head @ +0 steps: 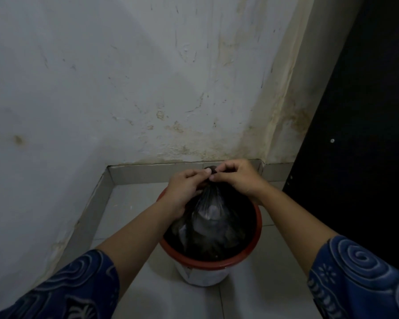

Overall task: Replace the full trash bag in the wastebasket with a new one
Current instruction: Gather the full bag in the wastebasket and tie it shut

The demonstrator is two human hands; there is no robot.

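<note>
A white wastebasket with a red rim (207, 263) stands on the tiled floor in a corner. Inside it sits a full, dark, half-transparent trash bag (207, 222) with pale rubbish showing through. The bag's top is gathered into a twisted neck above the rim. My left hand (184, 187) grips that neck from the left, fingers closed around it. My right hand (237, 176) pinches the bunched tip of the bag from the right. Both hands meet just over the far side of the basket.
A stained white wall (124, 88) rises behind and to the left, with a grey tile skirting (148, 173) at its foot. A dark panel or door (366, 134) stands close on the right. Pale floor tiles (251, 295) surround the basket.
</note>
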